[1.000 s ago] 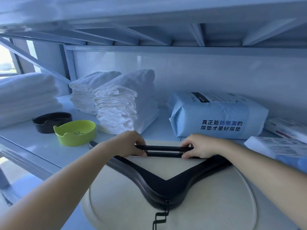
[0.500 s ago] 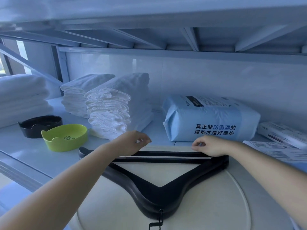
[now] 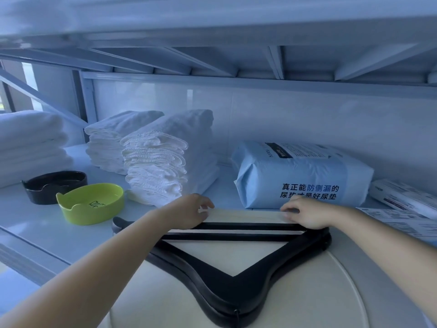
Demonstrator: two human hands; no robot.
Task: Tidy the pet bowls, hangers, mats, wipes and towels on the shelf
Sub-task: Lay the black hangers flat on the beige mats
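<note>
The black plastic hangers lie stacked on the round cream mat on the pale metal shelf. The left hand and right hand each pinch the mat's far edge. The folded white towels look neat already; mat and hangers seem left.

glossy plastic green bowl, matt black hangers

Cool, bluish daylight comes from the window at far left, lighting the shelf evenly with soft shadows and a faint sheen on the wall, while wide-angle distortion bends the beams and the top edge blurs.
</note>
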